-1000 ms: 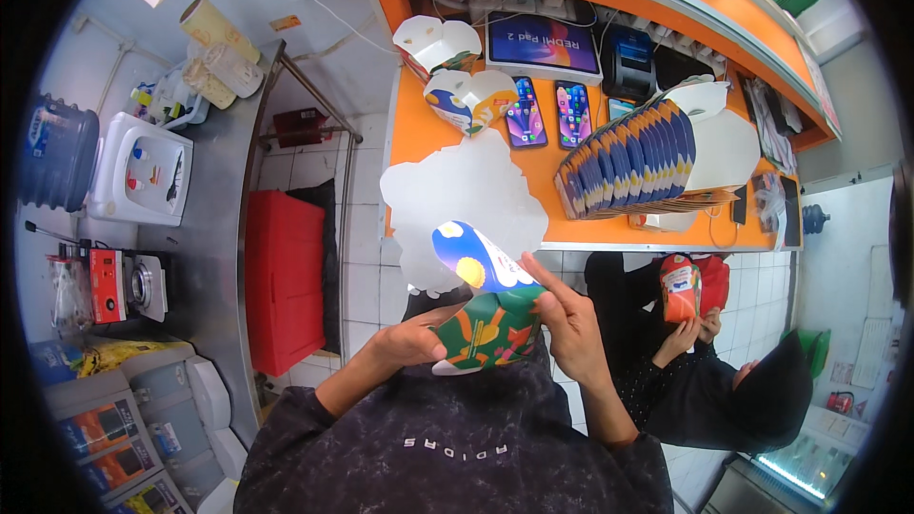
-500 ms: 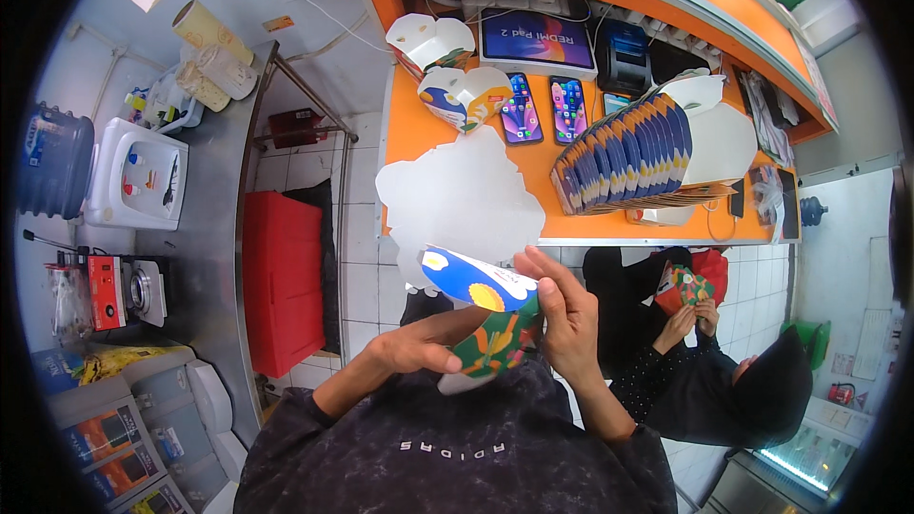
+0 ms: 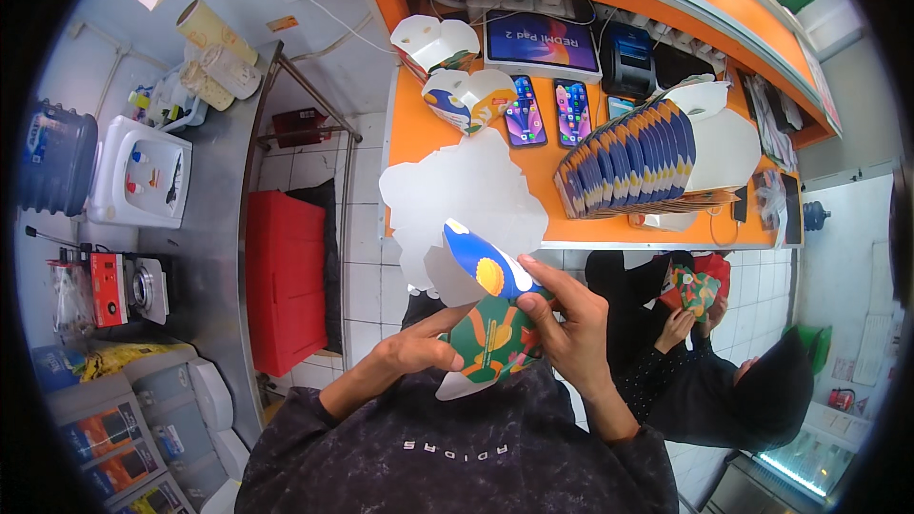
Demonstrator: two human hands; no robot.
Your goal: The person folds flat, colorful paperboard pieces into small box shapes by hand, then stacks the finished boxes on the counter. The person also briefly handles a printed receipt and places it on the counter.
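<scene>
A half-folded paper food box (image 3: pixel 486 341), green with orange and red shapes and with a blue and white flap, is held in front of my chest. My left hand (image 3: pixel 419 348) grips its left side, thumb on the printed face. On the right edge, my right hand (image 3: pixel 571 322) pinches the box where the blue flap bends up. Just beyond my hands lie flat white box blanks (image 3: pixel 462 186), overhanging the orange table's near edge. Two formed paper boxes (image 3: pixel 468 98) (image 3: pixel 436 46) stand open behind them.
A long row of nested blue boxes (image 3: pixel 633 160) lies on the orange table (image 3: pixel 543 167), near two phones (image 3: pixel 526 112) (image 3: pixel 572 110) and a tablet box (image 3: pixel 543 42). At the right, another person's hands (image 3: pixel 678 329) hold a similar green carton (image 3: pixel 693 293). A steel counter (image 3: pixel 211 228) runs along the left.
The box has turned so more of its green face shows, and its blue flap now stands more upright. My right thumb has come down onto the box. The other person's carton has shifted slightly.
</scene>
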